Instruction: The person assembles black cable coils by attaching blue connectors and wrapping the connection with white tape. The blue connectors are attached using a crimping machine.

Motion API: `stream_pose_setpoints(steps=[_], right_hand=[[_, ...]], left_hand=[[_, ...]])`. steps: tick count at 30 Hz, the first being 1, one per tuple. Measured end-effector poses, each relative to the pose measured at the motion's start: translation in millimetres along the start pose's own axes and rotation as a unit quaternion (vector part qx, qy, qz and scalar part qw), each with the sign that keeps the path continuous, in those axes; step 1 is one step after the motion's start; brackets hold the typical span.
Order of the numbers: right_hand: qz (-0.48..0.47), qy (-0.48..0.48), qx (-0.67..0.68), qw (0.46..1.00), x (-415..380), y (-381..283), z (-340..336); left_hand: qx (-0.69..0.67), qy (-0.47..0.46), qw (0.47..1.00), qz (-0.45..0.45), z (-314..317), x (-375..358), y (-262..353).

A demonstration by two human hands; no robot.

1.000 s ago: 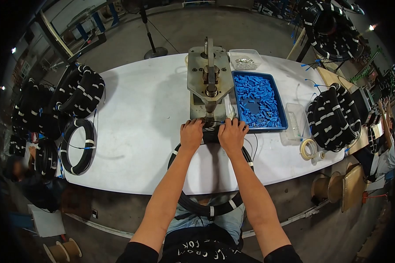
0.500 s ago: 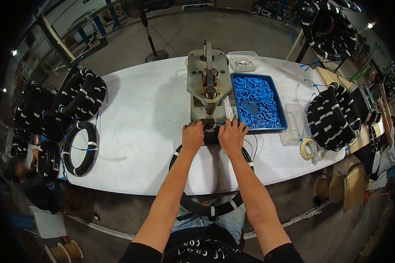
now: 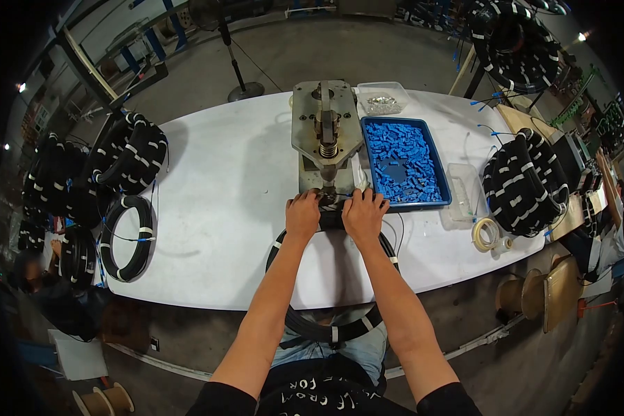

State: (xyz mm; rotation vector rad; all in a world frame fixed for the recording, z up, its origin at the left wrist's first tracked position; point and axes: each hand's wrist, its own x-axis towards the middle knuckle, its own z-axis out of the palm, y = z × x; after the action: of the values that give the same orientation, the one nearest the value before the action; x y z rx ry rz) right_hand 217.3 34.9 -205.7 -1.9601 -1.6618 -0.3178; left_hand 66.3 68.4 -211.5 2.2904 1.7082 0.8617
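We couldn't see what the left hand (image 3: 302, 215) and right hand (image 3: 364, 213) touched below the press (image 3: 308, 135). Forearms (image 3: 279, 284) hid parts of the black coil (image 3: 313, 328). Box contents (image 3: 383, 105) looked too small to identify.

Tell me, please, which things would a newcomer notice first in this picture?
Most likely the tray of bright blue pieces, on the white table just right of the metal press. Next, the left hand and right hand at the near side of the press, with a coil of black cable reaching over the near table edge. Banded black coils at both table ends stand out too.
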Motion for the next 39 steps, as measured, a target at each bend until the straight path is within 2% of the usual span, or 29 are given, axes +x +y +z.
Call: stream_pose_setpoints(steps=[12,39], right_hand=[[0.013,-0.033,0.003,0.999,1.6,-0.7,-2.0],[0.011,-0.012,-0.002,1.000,0.6,-1.2,-1.4]], left_hand=[[-0.012,0.028,1.000,0.006,-3.9,1.2,3.6],[-0.014,0.029,0.999,0.004,-1.4,1.5,1.9]])
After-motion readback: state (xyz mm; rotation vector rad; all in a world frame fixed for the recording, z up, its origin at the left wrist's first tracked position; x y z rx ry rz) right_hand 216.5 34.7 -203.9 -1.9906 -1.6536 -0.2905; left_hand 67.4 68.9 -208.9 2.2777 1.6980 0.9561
